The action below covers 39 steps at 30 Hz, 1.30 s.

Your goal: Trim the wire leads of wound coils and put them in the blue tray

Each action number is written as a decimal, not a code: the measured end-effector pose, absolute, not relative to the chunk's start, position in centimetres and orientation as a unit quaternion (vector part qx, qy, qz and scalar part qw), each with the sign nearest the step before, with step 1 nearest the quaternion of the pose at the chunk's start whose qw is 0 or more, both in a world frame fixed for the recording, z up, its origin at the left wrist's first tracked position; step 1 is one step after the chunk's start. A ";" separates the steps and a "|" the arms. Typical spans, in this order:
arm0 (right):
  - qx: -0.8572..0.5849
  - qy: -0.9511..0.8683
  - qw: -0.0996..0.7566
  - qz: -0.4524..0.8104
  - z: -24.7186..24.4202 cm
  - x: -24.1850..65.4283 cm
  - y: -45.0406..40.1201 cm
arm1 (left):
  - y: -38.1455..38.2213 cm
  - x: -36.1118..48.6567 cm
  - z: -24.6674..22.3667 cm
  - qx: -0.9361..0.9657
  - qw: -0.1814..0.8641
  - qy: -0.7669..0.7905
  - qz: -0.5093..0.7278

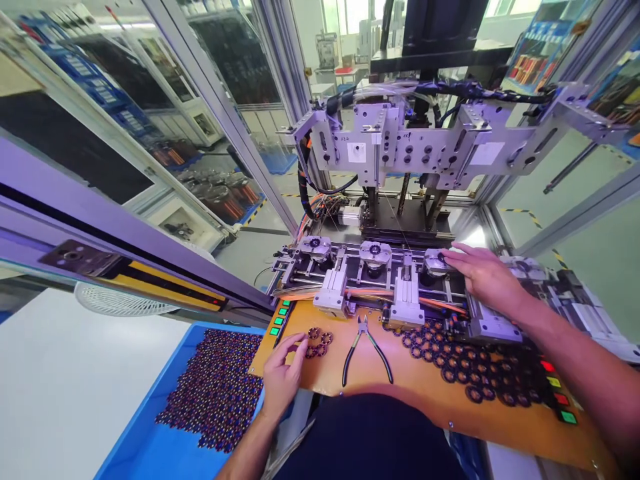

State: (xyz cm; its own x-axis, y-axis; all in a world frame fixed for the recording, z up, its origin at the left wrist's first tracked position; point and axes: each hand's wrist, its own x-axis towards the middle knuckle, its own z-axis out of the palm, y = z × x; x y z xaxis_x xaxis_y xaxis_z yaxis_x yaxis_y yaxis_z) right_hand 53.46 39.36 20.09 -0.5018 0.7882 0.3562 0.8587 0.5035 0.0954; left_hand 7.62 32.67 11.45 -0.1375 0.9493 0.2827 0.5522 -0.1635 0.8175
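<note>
My right hand (pixel 487 277) reaches over the machine, fingers stretched out and fingertips at the dark ring-shaped part (pixel 441 256) on the third round holder (pixel 434 265). Whether the fingertips grip this ring cannot be made out. Similar rings sit on the left holder (pixel 316 245) and the middle holder (pixel 376 251). Over the left part of the orange board, my left hand (pixel 284 370) is loosely curled, with thumb and forefinger apart. Beside its fingertips lies a small group of wound rings (pixel 320 341). No object shows in that hand.
Cutting pliers (pixel 363 327) lie on the orange board (pixel 320 381). Many dark rings (pixel 463 363) cover its right side. A blue tray (pixel 135 433) at left holds rows of small ring parts. Above the holders hangs a metal machine head (pixel 415 150). Green buttons (pixel 278 321) line the left edge.
</note>
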 end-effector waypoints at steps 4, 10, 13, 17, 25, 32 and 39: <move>-0.489 -0.851 0.132 -0.136 20.4 53.2 39.7 | 32.7 8.0 11.9 0.626 0.223 0.593 0.454; -0.522 -0.832 0.141 -0.122 19.9 52.3 39.4 | 31.4 7.6 11.9 0.630 0.230 0.592 0.446; -0.534 -0.827 0.134 -0.118 19.3 51.5 39.6 | 30.9 7.8 11.8 0.638 0.240 0.588 0.436; -0.538 -0.824 0.122 -0.127 19.8 50.3 40.6 | 30.6 9.0 12.1 0.664 0.255 0.559 0.426; -0.584 -0.731 0.258 -0.240 21.0 49.1 29.1 | 29.1 9.3 12.6 0.701 0.259 0.518 0.417; -0.645 -0.691 0.270 -0.182 12.4 46.6 15.7 | 27.8 8.0 11.5 0.694 0.276 0.540 0.389; -0.698 -0.658 0.267 -0.088 7.9 45.1 14.9 | 29.2 12.0 13.2 0.735 0.309 0.476 0.372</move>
State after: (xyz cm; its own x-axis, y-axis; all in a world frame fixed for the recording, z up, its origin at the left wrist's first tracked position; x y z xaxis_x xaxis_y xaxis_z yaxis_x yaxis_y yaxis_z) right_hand 45.11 14.89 7.85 0.1180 0.8719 0.4753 0.9664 0.0093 -0.2569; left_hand 11.97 29.20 13.20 0.2710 0.9287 0.2531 0.4697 -0.3571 0.8074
